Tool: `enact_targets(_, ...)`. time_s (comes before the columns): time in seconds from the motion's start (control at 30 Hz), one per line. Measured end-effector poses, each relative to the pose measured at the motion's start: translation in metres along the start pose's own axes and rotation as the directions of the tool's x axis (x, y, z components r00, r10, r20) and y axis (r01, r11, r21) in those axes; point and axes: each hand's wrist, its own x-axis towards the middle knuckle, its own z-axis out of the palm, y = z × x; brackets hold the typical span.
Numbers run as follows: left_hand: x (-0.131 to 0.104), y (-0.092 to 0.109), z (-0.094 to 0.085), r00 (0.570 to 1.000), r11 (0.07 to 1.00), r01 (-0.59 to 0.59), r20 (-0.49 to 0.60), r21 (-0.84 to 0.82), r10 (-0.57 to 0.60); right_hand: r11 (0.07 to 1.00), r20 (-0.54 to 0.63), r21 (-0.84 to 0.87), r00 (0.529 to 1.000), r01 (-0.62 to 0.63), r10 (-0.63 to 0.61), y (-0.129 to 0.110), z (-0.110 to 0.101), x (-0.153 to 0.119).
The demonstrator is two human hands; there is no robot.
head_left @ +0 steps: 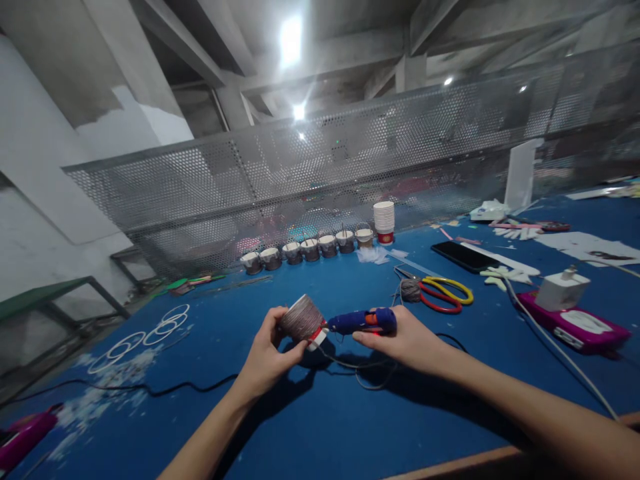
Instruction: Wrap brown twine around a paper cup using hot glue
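My left hand is closed around a paper cup tilted on its side. Grey-brown yarn is wound over most of the cup, and a red and white band shows at its lower right end. In my right hand is a dark blue glue gun with an orange part, its nozzle at the cup's unwrapped end. Whether the nozzle touches the cup I cannot tell. A loose strand of yarn trails from the cup over the blue table toward my right hand.
Several wrapped cups line the table's back, beside stacked paper cups. Right of centre lie a yarn ball, red-and-yellow-handled scissors and a phone. A magenta power strip sits at right; white rings lie left.
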Motion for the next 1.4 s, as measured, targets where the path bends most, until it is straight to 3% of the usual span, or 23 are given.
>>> enact_targets(0.47,0.001,-0.005,-0.001,0.998,0.999,-0.054,-0.013,0.010,0.054,0.990,-0.041,-0.132,0.997,0.055,-0.061,0.008,0.000,0.000)
enact_targets(0.83,0.001,-0.002,-0.002,1.000,0.999,-0.011,-0.001,-0.040,0.011,0.998,-0.030,-0.068,0.999,0.018,-0.020,0.002,-0.003,0.001)
enact_targets(1.03,0.001,-0.003,-0.003,1.000,0.999,0.002,0.007,-0.037,-0.002,0.999,0.059,0.022,0.997,-0.042,0.041,-0.009,-0.007,-0.001)
enact_targets(1.4,-0.001,0.000,-0.001,1.000,1.000,-0.019,0.017,0.003,0.019,0.999,0.005,-0.035,1.000,0.008,-0.008,-0.004,-0.004,0.000)
